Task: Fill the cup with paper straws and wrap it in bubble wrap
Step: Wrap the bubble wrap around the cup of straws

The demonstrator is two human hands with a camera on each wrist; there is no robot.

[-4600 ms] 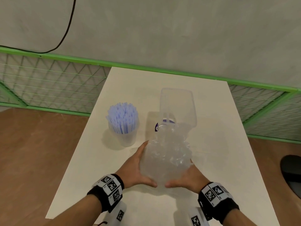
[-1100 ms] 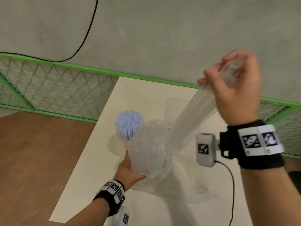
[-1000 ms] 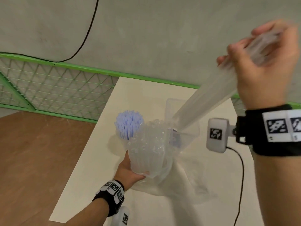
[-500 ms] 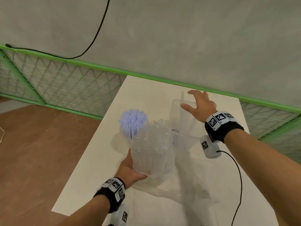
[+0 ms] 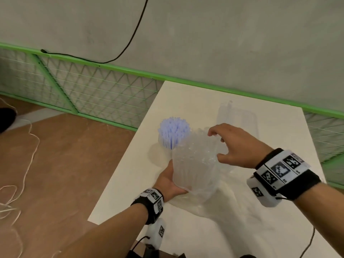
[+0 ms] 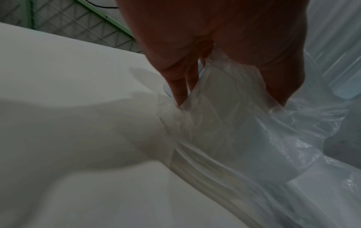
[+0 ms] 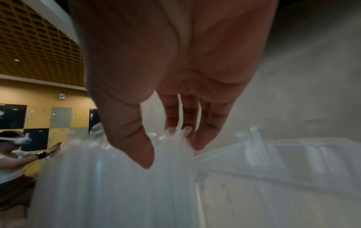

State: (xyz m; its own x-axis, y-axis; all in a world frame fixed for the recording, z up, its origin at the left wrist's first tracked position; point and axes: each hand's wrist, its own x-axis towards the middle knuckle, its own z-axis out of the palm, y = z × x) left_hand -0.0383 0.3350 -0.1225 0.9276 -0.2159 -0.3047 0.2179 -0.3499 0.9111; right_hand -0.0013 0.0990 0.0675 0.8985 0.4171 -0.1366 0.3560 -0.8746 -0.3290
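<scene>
the bubble wrap [image 5: 193, 164] looks light, soft and springy — left hand [image 5: 167, 181] grips its base at 7 o'clock, right hand [image 5: 236, 146] hovers with fingers spread at its 2 o'clock top edge, the likely place to pinch.

Head view high above the table [image 5: 186, 101]; wrist views close on the bubble wrap [image 6: 224, 123].

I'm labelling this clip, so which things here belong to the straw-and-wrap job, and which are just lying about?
Part of the job:
- cup of paper straws
- bubble wrap, gripped by the left hand
- right hand, reaching over its top

Just lying about:
- clear plastic bin
- black cable on the wall
- white cord on the floor
</scene>
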